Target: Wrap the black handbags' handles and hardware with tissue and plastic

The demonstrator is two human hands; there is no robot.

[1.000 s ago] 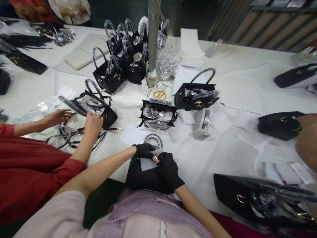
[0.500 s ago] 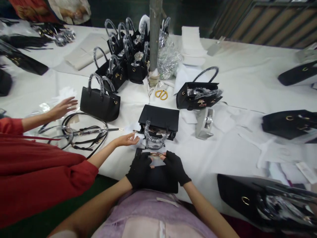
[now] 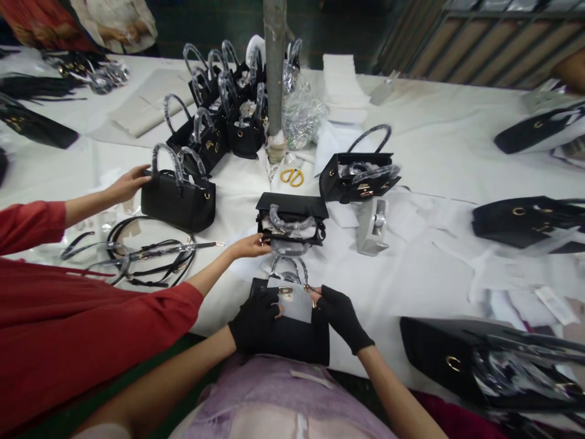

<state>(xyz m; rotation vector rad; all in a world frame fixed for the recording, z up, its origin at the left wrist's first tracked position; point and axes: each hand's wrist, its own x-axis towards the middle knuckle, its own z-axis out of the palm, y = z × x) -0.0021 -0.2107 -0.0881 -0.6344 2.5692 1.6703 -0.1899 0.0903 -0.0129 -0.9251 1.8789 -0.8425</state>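
Observation:
A black handbag (image 3: 292, 342) lies flat at the table's front edge, close to my body, its clear-wrapped handles pointing away. On it rests a pale sheet (image 3: 296, 308) beneath a gold clasp (image 3: 285, 290). My left hand (image 3: 256, 320), in a black fingerless glove, is closed on the bag's left side, thumb at the sheet's edge. Gloved the same way, my right hand (image 3: 340, 314) pinches a thin strap with gold metal (image 3: 311, 288) near the bag's upper right; the fingers partly hide it. Just beyond, another black handbag (image 3: 292, 204) stands with its top open.
A co-worker in red sleeves (image 3: 173, 317) reaches in from the left, one hand on a standing handbag (image 3: 178, 201), the other on the open bag. Coiled straps (image 3: 155, 250), yellow-handled scissors (image 3: 292, 177), a tape dispenser (image 3: 372, 227), a post (image 3: 275, 67) and more handbags (image 3: 484, 366) stand around.
My right hand has moved right and pulled away from the clasp, with the strap in its fingers. The co-worker's hands have come onto the two bags, and the middle bag's flap has tilted back.

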